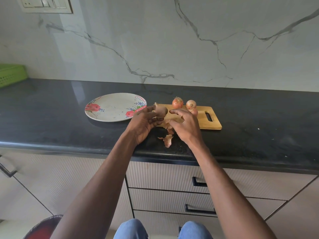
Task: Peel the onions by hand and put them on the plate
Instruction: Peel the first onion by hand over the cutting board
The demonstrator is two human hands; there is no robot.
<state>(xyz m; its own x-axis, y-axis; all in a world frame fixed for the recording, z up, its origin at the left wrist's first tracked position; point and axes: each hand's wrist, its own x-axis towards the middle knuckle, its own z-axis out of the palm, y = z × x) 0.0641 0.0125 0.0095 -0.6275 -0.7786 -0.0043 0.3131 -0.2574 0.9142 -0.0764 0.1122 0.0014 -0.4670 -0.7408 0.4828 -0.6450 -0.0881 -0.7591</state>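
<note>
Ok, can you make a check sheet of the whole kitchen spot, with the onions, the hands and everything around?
Surface: black counter, shiny, a few pale specks on the right.
Job's things: flowered plate, no onion on it; wooden board right of it; three unpeeled onions at the board's back edge; one onion being peeled.
Clutter: peels on the counter in front of the board.
Hands: left hand holds the onion; right hand beside it, fingers spread, holding nothing.
Cables: nothing seen.
Surroundings: marble wall, switch plate, green basket, drawers below.
</note>
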